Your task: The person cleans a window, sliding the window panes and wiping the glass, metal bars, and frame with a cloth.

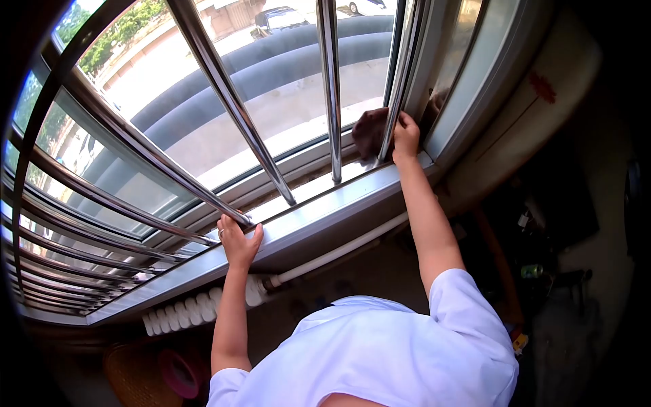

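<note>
At the lower end of a shiny metal window bar (pixel 203 193), my left hand (pixel 237 243) is closed around the bar's foot, its thumb apart on the pale sill (pixel 332 203). A ring shows on one finger. Farther right, my right hand (pixel 405 139) reaches past another upright bar (pixel 395 102) beside the window frame. Its fingers are bent against a dark brown cloth (pixel 370 134), which lies bunched behind that bar, low against the glass. The bar partly hides where fingers and cloth meet.
More metal bars (pixel 332 88) cross the window, with a curved crossbar (pixel 41 102) at left. Under the sill are a white radiator (pixel 183 313) and a white pipe (pixel 339 249). A pink basin (pixel 180 373) stands below left. Upholstery with a red flower (pixel 542 88) is at right.
</note>
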Available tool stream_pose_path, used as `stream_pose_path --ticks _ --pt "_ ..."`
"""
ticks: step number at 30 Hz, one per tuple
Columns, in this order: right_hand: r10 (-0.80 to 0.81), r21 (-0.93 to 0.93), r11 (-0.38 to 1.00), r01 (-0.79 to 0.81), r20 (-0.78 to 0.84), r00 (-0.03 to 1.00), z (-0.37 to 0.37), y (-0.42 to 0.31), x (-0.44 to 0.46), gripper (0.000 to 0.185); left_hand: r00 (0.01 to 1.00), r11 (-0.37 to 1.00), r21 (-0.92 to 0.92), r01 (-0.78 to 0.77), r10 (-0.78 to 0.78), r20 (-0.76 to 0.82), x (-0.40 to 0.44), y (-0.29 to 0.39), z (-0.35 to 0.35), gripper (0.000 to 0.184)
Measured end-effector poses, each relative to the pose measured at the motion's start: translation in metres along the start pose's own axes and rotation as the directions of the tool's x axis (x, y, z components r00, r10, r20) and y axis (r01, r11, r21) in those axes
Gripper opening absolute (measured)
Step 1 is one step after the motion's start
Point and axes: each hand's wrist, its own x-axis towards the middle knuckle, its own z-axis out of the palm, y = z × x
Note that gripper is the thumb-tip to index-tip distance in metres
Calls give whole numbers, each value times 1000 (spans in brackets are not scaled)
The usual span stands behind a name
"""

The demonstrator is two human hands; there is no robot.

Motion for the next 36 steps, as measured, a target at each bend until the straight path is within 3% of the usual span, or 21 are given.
stream_pose_path --ticks 1,2,3,4,6,8,11,13,15,16,18,20,23,26,28,29,30,31,32,34,36 --pt "-119 29 991 129 -224 967 -5 -3 -14 24 1000 1000 -8 10 -10 10 -1 1 -2 52" --pt "-256 -79 967 243 -340 905 -15 -8 -35 29 1000 1000 -20 20 -20 10 2 2 -1 51" --pt "-293 -109 956 273 -425 856 -23 -5 -58 32 1000 1000 -24 19 -19 4 2 3 1 51" --pt "-266 -52 962 268 -395 880 -30 6 -82 34 1000 1000 -12 22 -22 -8 2 4 1 50" --pt "-302 -239 941 240 -267 915 -22 20 -128 33 1000 1000 6 23 -23 -14 2 5 1 49" --pt "-382 -411 839 356 20 924 -1 24 -143 35 999 999 15 38 -38 -3 2 7 0 49" --pt "-262 -445 796 409 356 897 29 27 -129 42 1000 1000 7 25 -25 -4 2 5 1 49" --pt "-229 -500 746 441 429 874 44 33 -121 44 1000 1000 17 22 -22 4 2 10 -2 49" --pt "-294 -727 452 516 425 856 51 36 -115 43 999 999 23 31 -32 11 3 10 0 50" --pt "-291 -731 453 511 421 859 53 36 -109 43 999 999 23 30 -31 17 1 9 0 50" --pt "-378 -706 562 430 243 893 64 36 -89 38 999 999 20 26 -27 30 2 6 1 52" --pt "-509 -756 556 346 19 861 71 57 -73 41 999 1000 3 22 -22 32 1 3 1 52" --pt "-528 -776 578 254 -118 841 83 61 -66 39 999 1000 -17 19 -18 49 2 4 -2 54" --pt "-537 -748 575 331 -39 843 76 61 -67 35 997 999 -16 42 -41 66 3 6 0 57" --pt "-511 -651 614 446 102 853 71 53 -81 26 998 998 41 38 -40 40 3 8 2 58" --pt "-297 -473 818 327 141 945 69 54 -82 23 999 999 47 25 -26 31 3 7 3 58" --pt "-80 -282 949 143 224 971 69 48 -85 21 999 999 42 18 -20 36 3 7 4 58" --pt "-1 -175 983 49 264 964 68 43 -87 21 999 1000 22 13 -14 41 3 6 2 58" --pt "31 -317 946 60 274 961 67 35 -85 24 999 1000 6 3 -3 45 4 4 0 58" --pt "-225 -532 794 295 192 955 70 41 -78 26 999 999 -24 -24 25 30 5 0 -1 56" --pt "-427 -633 692 346 27 904 67 44 -73 27 998 996 -82 -37 41 48 4 -3 -1 55"
